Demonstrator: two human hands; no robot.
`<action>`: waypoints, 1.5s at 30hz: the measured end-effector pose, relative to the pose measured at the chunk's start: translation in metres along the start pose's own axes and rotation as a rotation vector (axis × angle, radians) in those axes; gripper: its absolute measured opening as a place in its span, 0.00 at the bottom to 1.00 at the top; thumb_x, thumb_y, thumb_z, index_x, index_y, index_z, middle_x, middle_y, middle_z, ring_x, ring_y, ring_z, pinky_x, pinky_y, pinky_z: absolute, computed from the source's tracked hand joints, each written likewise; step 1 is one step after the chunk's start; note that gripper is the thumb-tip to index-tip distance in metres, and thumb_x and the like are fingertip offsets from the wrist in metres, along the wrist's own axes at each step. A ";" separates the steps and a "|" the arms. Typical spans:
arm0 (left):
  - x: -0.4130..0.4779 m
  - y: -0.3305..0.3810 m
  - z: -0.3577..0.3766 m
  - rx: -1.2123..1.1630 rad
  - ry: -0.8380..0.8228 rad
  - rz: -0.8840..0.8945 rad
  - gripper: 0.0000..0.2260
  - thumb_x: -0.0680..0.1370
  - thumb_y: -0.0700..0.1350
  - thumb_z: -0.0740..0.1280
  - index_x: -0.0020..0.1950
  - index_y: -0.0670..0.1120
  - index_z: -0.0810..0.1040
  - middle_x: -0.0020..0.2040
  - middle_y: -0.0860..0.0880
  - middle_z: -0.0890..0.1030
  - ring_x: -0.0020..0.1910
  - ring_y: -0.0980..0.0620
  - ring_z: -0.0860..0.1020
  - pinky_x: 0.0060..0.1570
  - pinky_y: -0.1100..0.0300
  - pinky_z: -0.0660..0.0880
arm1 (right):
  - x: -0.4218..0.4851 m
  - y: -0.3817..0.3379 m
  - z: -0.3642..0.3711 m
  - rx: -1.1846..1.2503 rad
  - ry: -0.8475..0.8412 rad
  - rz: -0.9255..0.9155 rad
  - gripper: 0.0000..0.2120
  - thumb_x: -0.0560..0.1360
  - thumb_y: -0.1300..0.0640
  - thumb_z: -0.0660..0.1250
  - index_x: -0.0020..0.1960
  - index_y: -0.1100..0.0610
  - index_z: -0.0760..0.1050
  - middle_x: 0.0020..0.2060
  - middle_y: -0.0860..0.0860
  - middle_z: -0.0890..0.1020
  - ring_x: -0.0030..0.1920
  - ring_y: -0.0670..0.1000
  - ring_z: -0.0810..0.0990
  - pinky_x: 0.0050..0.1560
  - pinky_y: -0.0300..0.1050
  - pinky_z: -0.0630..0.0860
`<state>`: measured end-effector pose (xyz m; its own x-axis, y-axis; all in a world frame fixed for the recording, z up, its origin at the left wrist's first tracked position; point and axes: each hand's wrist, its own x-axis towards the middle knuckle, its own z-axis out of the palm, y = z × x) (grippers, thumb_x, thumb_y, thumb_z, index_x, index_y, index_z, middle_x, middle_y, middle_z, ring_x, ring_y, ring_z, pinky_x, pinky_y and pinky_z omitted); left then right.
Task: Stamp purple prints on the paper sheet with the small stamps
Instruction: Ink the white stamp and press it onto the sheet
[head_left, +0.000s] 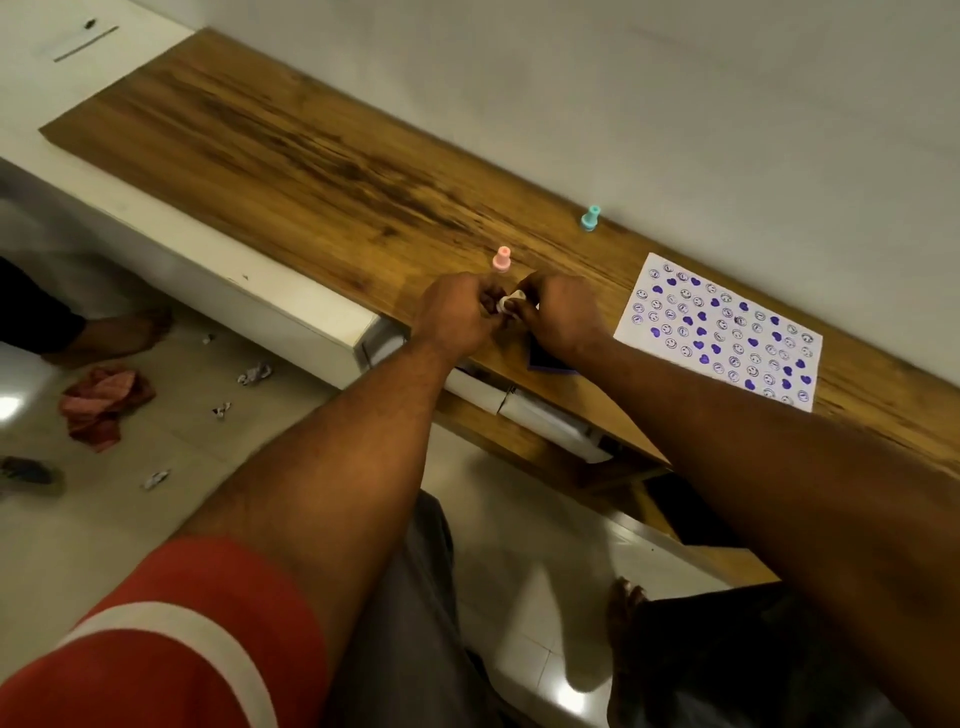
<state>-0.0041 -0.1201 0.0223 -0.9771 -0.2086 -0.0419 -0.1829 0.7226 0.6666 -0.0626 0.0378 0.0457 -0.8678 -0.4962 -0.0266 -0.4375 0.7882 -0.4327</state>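
- Left hand (457, 318) over the near edge of the wooden desk (311, 171), fingers curled tight; contents hidden behind its own knuckles, so grip impossible to tell.
- Right hand (563, 317) just beside it, fingertips almost meeting the left's, pinching a small whitish object (511, 301); too small and too covered to name.
- Pink stamp (502, 259) upright on the desk just beyond the hands, its base cut off by the knuckles.
- Teal stamp (590, 217) farther back and to the right, close to the wall (675, 104), leaning slightly; well apart from the pink one.
- Paper sheet (722, 332) flat on the desk to the right of the hands, filled with rows of purple smiley faces and solid hearts; near corner reaching the desk edge.
- Dark purple ink pad (545, 359) at the near edge, mostly hidden under the right wrist; only one corner showing.
- Red sleeve (171, 639) with a white band on the left arm, cut off at the bottom edge.
- On the floor to the left, a crumpled red cloth (104, 405) and scattered paper scraps (254, 373), blurred.
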 end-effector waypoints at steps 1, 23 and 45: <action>0.001 -0.002 0.000 0.004 -0.009 0.004 0.13 0.75 0.50 0.78 0.58 0.51 0.86 0.49 0.53 0.86 0.46 0.56 0.81 0.41 0.63 0.70 | 0.001 0.000 0.001 -0.009 -0.013 -0.020 0.12 0.81 0.49 0.68 0.59 0.55 0.82 0.52 0.52 0.85 0.45 0.45 0.75 0.38 0.31 0.62; 0.009 -0.017 0.014 -0.019 -0.055 -0.029 0.18 0.69 0.56 0.82 0.56 0.57 0.85 0.45 0.57 0.81 0.48 0.54 0.78 0.46 0.57 0.75 | -0.012 0.015 -0.016 -0.148 -0.088 -0.148 0.15 0.84 0.51 0.62 0.65 0.57 0.77 0.60 0.56 0.81 0.59 0.56 0.79 0.55 0.46 0.73; 0.002 0.022 0.024 0.166 -0.231 0.182 0.33 0.64 0.61 0.83 0.67 0.55 0.82 0.51 0.52 0.84 0.43 0.56 0.74 0.37 0.62 0.67 | -0.064 0.040 -0.027 -0.271 -0.098 -0.189 0.17 0.85 0.53 0.60 0.66 0.62 0.76 0.58 0.62 0.81 0.58 0.62 0.78 0.57 0.55 0.75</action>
<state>-0.0127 -0.0892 0.0188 -0.9907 0.0743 -0.1136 -0.0002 0.8358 0.5491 -0.0308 0.1115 0.0542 -0.7447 -0.6646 -0.0606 -0.6462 0.7408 -0.1832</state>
